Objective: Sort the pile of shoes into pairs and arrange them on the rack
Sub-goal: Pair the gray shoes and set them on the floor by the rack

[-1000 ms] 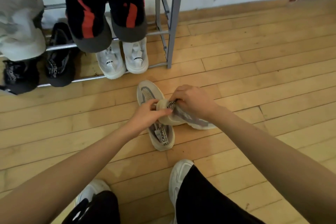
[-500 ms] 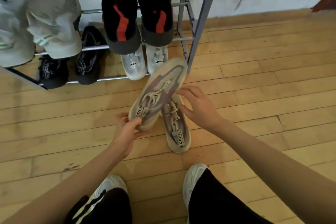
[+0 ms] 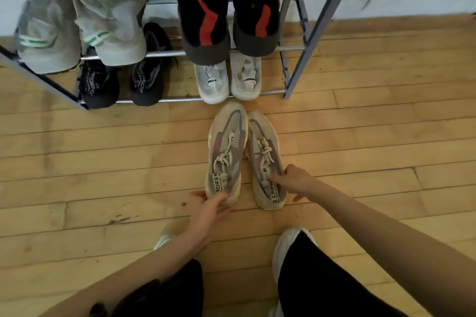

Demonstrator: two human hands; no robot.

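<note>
Sneaker (image 3: 226, 152) held tilted half a second ago now lies flat on floor (image 3: 103, 162) beside its mate (image 3: 265, 159) before rack (image 3: 324, 20) front edge, left hand (image 3: 206, 211) pinching its heel, right hand (image 3: 296, 183) half-curled touching mate's collar, grip unclear.

1 rack (image 3: 325, 20), 4 shelved prs (image 3: 203, 8), 1 beige pr (image 3: 226, 152), 2 hands (image 3: 206, 213)

Grey pair (image 3: 110, 20) blurred; rack (image 3: 325, 20) top cut off.

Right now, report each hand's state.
Left hand: grips heel of one beige mesh lace-up sneaker.
Right hand: pinches collar of its matching sneaker.
</note>
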